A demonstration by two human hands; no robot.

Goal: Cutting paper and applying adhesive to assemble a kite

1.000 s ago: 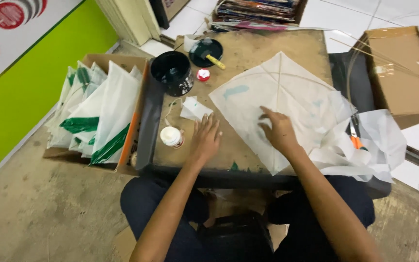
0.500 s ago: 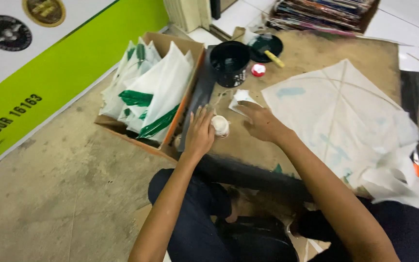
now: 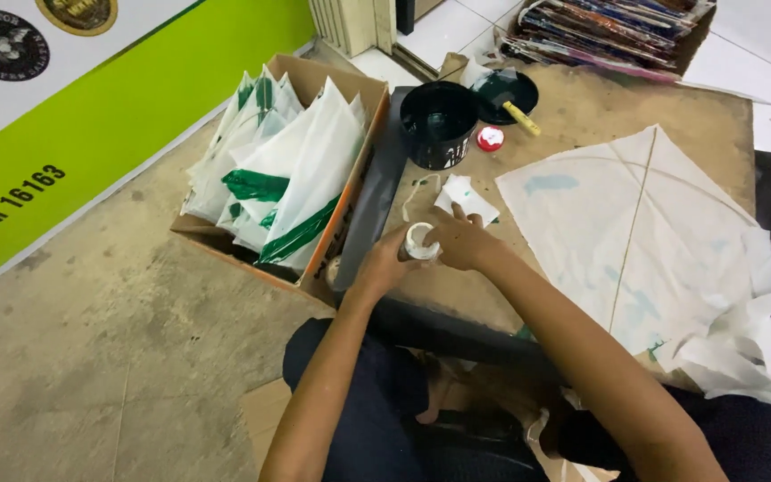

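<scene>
Near the left edge of the low table [image 3: 582,107], both hands meet over a small white roll of tape [image 3: 419,241]. The left hand [image 3: 384,266] cups the roll from the side, fingers curled about it; the right hand [image 3: 459,241] pinches at its rim with thumb and fingertips. The roll is round, white and pale, partly hidden by the fingers, so how much is left on it cannot be told.

Because the roll sits so close to the table's edge, a slip of either hand could send it off onto the floor [image 3: 91,357]. A torn scrap of white paper [image 3: 466,195] lies just beyond the right hand and could stick to a loose end. Farther back, the black pot [image 3: 439,123] stands near enough that a quick reach might tip it toward the white paper kite [image 3: 671,223] spread over the table's right side.
</scene>
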